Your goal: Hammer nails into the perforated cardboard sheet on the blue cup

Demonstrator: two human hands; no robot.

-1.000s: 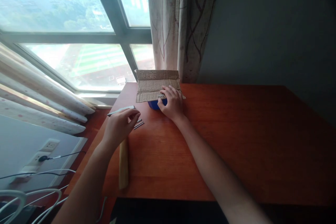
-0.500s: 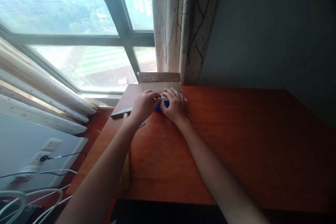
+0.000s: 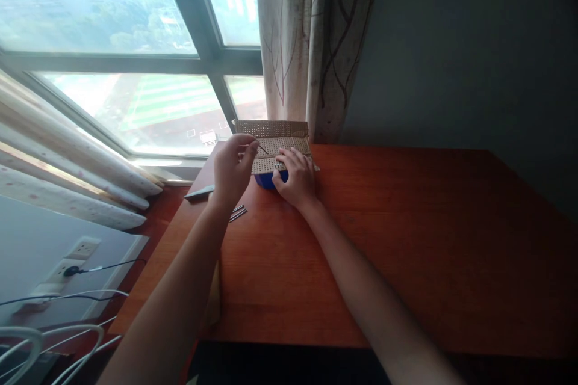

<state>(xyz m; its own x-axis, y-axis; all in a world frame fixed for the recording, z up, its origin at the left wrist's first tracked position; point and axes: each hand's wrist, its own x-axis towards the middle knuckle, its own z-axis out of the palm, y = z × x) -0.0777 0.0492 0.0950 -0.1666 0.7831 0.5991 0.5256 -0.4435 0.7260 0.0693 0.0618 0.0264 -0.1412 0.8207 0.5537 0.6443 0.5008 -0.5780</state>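
A perforated cardboard sheet (image 3: 274, 137) lies folded over a blue block (image 3: 266, 180) at the far edge of the wooden table (image 3: 406, 240). My right hand (image 3: 294, 177) rests on the sheet's near edge and the blue block, fingers curled, pressing it down. My left hand (image 3: 232, 169) is raised just left of the sheet and pinches a thin nail (image 3: 262, 148) between thumb and fingers, its tip pointing at the holes. A few more nails (image 3: 238, 212) lie on the table below my left hand.
A hammer with a wooden handle (image 3: 213, 301) and metal head (image 3: 199, 192) lies along the table's left side, partly under my left forearm. Curtains (image 3: 311, 42) hang behind the sheet. A window fills the upper left. Wall sockets and cables sit at the lower left.
My left hand went from the loose nails to the sheet beside my right hand, then lifted up and left holding a nail. My right hand stayed on the sheet.
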